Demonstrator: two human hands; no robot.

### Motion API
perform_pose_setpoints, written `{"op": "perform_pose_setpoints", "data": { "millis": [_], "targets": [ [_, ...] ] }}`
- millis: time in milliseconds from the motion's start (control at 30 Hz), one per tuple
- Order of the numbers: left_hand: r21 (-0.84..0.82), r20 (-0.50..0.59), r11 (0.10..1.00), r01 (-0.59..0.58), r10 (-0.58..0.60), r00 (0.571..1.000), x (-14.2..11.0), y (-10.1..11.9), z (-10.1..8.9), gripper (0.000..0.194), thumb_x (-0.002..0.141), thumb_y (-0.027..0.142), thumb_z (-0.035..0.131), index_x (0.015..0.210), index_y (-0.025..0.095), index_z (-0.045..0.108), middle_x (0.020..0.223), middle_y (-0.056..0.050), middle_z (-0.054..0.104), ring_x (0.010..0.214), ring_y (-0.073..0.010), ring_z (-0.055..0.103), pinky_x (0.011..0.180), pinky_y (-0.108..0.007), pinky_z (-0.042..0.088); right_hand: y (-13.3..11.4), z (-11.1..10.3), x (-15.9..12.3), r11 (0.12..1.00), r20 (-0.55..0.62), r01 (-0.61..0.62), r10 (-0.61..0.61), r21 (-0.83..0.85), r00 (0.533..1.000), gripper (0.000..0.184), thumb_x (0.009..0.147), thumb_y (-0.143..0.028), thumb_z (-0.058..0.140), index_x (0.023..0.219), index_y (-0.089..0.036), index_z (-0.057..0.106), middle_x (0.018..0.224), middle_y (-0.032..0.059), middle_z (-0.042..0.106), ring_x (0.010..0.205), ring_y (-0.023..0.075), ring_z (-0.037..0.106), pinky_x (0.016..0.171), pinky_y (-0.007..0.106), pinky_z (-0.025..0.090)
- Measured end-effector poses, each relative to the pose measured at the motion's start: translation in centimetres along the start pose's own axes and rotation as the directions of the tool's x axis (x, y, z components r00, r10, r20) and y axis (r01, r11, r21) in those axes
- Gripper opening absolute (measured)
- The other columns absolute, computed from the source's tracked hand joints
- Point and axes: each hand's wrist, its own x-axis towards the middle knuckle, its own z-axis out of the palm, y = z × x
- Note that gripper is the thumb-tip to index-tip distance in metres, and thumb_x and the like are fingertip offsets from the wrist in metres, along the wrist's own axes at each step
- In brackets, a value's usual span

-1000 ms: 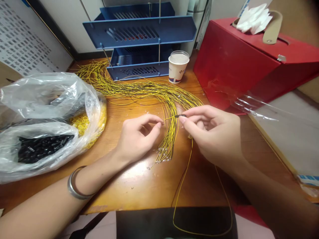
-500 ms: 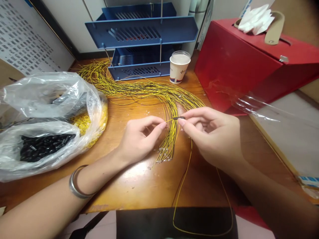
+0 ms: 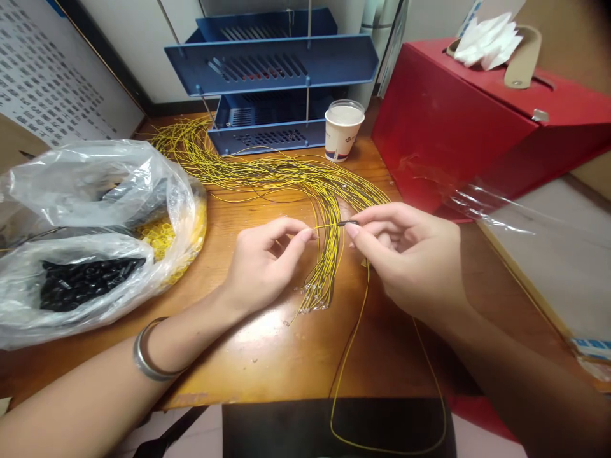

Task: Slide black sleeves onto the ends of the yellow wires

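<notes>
Thumb and forefinger of my left hand (image 3: 267, 264) pinch a yellow wire (image 3: 326, 226). A small black sleeve (image 3: 344, 223) is gripped between the fingertips of my right hand (image 3: 413, 257), in line with that wire. Part of the sleeve is hidden by the fingers. From below my right hand, a long yellow wire loop (image 3: 334, 413) hangs past the table's front edge. Behind and under both hands lies a bundle of yellow and black wires (image 3: 267, 172), its near ends tipped with small shiny terminals (image 3: 315, 298).
At left, clear plastic bags (image 3: 186, 232) hold black sleeves (image 3: 86, 280) and yellow ones (image 3: 160, 238). A blue letter tray (image 3: 272, 63) and a paper cup (image 3: 342, 133) stand at the back. To the right is a red box (image 3: 429, 121) with tissues on top.
My right hand has shifted very slightly right with the black sleeve, and the left fingertips slightly left. A little more yellow wire shows between them.
</notes>
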Motion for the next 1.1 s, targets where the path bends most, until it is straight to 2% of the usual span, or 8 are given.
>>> {"op": "perform_pose_setpoints", "data": {
  "millis": [233,500,567,667,800,900,1000,1100],
  "targets": [
    [0.136,-0.010,0.985,-0.103,0.105,0.994,0.4,-0.2,-0.5,0.014,0.088,0.025,0.059,0.079,0.015,0.065,0.071,-0.001,0.068,0.057,-0.0095,0.060,0.054,-0.020,0.045,-0.1,0.3,-0.2,0.994,0.100,-0.055,0.045,0.099,0.994,0.008,0.077,-0.023,0.070,0.081,-0.019,0.065,0.069,0.0023,0.066,0.056,0.0117,0.059,0.043,0.022,0.040],
    [0.214,-0.019,0.968,-0.132,0.139,0.990,1.1,-0.5,-1.0,0.014,0.087,0.023,0.059,0.076,0.016,0.062,0.064,0.002,0.063,0.052,-0.0073,0.055,0.051,-0.019,0.042,-0.2,0.2,-0.2,0.982,0.150,-0.071,0.045,0.172,0.988,0.013,0.073,-0.014,0.068,0.080,-0.019,0.059,0.062,-0.0046,0.053,0.048,0.0066,0.045,0.042,0.021,0.034],
    [0.219,-0.032,0.969,-0.118,0.128,0.991,1.3,-0.7,-1.0,0.014,0.087,0.024,0.059,0.077,0.016,0.063,0.066,0.001,0.064,0.052,-0.0077,0.055,0.051,-0.019,0.043,-0.1,0.3,-0.2,0.983,0.157,-0.064,0.036,0.173,0.987,0.014,0.073,-0.013,0.067,0.085,-0.018,0.062,0.067,-0.0030,0.057,0.051,0.0070,0.047,0.043,0.021,0.035],
    [0.217,-0.047,0.971,-0.103,0.116,0.992,1.4,-1.1,-1.1,0.014,0.087,0.026,0.059,0.078,0.016,0.064,0.067,0.001,0.065,0.052,-0.0080,0.055,0.052,-0.019,0.043,-0.1,0.3,-0.4,0.988,0.202,-0.050,0.020,0.143,0.979,0.026,0.075,-0.014,0.065,0.100,-0.020,0.070,0.076,-0.0010,0.062,0.053,0.0073,0.048,0.044,0.021,0.036],
    [0.220,-0.059,0.968,-0.117,0.133,0.989,1.6,-1.4,-1.2,0.014,0.087,0.025,0.059,0.079,0.016,0.064,0.067,0.001,0.066,0.053,-0.0077,0.056,0.053,-0.019,0.044,-0.1,0.2,-0.3,0.985,0.279,-0.128,0.092,0.114,0.956,0.021,0.078,-0.019,0.065,0.096,-0.018,0.075,0.062,-0.0015,0.060,0.049,0.0078,0.046,0.045,0.022,0.035],
    [0.266,-0.079,0.950,-0.163,0.190,0.979,1.8,-1.6,-1.4,0.013,0.087,0.024,0.060,0.079,0.016,0.064,0.068,0.002,0.065,0.054,-0.0075,0.056,0.053,-0.018,0.044,0.3,0.0,0.1,0.922,0.397,-0.324,0.222,0.212,0.891,0.019,0.078,-0.024,0.068,0.093,-0.015,0.074,0.067,0.0020,0.067,0.047,0.0067,0.048,0.044,0.021,0.035],
    [0.313,-0.091,0.929,-0.199,0.237,0.967,2.1,-1.9,-1.7,0.013,0.087,0.024,0.059,0.079,0.015,0.064,0.068,0.001,0.065,0.055,-0.0080,0.057,0.054,-0.019,0.044,0.8,-0.2,0.6,0.810,0.563,-0.505,0.279,0.297,0.778,0.017,0.079,-0.029,0.069,0.090,-0.016,0.072,0.084,0.0063,0.074,0.044,0.0036,0.049,0.041,0.018,0.030],
    [0.333,-0.111,0.919,-0.213,0.263,0.958,2.4,-2.2,-1.8,0.014,0.088,0.024,0.057,0.078,0.016,0.064,0.068,0.001,0.065,0.055,-0.0080,0.056,0.053,-0.018,0.044,0.8,-0.2,0.9,0.746,0.693,-0.608,0.286,0.273,0.662,0.016,0.080,-0.030,0.068,0.081,-0.015,0.070,0.091,0.0076,0.075,0.042,0.0020,0.049,0.038,0.018,0.023]
  ]
}}
